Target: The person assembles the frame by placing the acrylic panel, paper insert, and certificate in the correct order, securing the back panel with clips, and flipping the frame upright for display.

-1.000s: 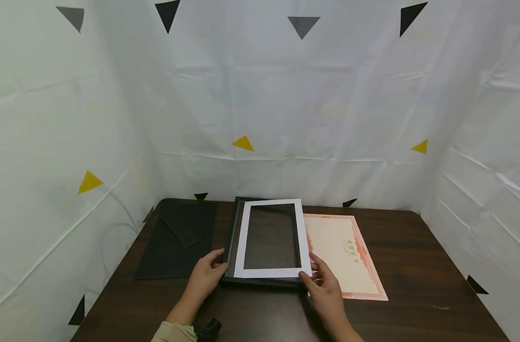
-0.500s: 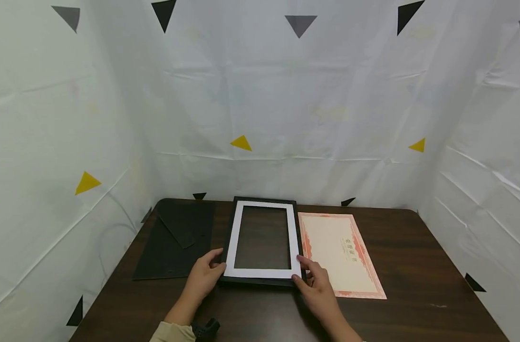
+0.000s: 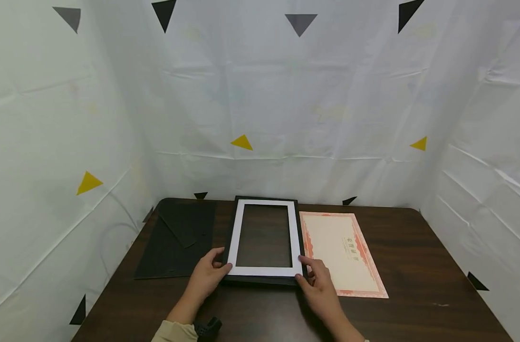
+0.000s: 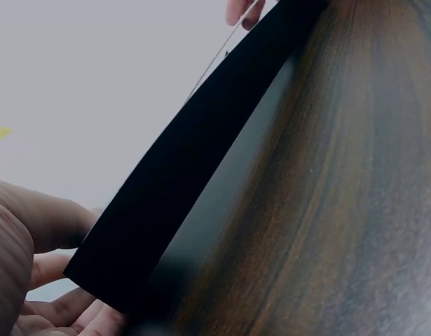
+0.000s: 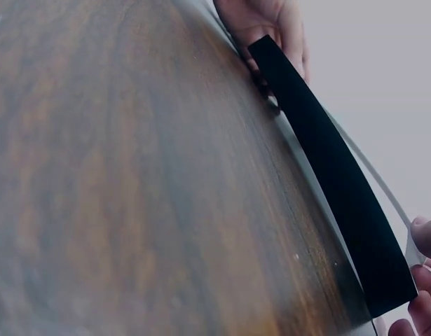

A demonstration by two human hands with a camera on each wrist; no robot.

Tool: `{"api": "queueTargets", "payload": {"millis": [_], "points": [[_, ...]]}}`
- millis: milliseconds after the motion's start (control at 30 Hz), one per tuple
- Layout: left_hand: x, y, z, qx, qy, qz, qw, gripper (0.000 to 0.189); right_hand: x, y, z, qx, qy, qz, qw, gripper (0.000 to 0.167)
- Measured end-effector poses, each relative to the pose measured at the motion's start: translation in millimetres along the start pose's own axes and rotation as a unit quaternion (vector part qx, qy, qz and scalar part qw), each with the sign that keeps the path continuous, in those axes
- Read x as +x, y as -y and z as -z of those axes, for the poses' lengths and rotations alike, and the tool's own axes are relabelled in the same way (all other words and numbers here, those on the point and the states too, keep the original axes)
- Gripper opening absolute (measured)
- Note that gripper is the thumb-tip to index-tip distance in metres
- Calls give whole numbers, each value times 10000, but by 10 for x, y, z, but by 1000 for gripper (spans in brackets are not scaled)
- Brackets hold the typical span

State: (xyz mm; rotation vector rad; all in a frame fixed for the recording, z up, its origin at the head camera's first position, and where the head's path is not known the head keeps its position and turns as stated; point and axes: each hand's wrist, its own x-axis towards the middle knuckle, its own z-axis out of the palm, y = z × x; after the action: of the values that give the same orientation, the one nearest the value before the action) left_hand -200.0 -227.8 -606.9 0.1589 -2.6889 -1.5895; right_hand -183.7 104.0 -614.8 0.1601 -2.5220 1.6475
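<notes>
Wood-grain table (image 3: 418, 266), black picture frame (image 3: 264, 281), white mat (image 3: 264, 271) atop, left hand (image 3: 206, 276) gripping frame, right hand (image 3: 321, 286) pinching mat

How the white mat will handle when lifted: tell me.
The white mat is probably light: thin, with a large opening. Its narrow borders suggest it may flex. It might shift if pushed, since one edge appears raised off the black frame.

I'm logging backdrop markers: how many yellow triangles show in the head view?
3: a left triangle on the left wall, a middle triangle on the back wall above the black frame, a right triangle near that wall's right end.
</notes>
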Motion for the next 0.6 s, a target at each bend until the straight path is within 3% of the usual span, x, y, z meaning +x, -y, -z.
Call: {"api": "queueTargets", "payload": {"millis": [333,600], "points": [[10,1,2,134,-33,-45,9999,58,11,-23,17,74,151,148,9997,53],[7,-32,-8,104,17,-5,9999,63,-14,12,53,-138,155,-247,9995,55]]}}
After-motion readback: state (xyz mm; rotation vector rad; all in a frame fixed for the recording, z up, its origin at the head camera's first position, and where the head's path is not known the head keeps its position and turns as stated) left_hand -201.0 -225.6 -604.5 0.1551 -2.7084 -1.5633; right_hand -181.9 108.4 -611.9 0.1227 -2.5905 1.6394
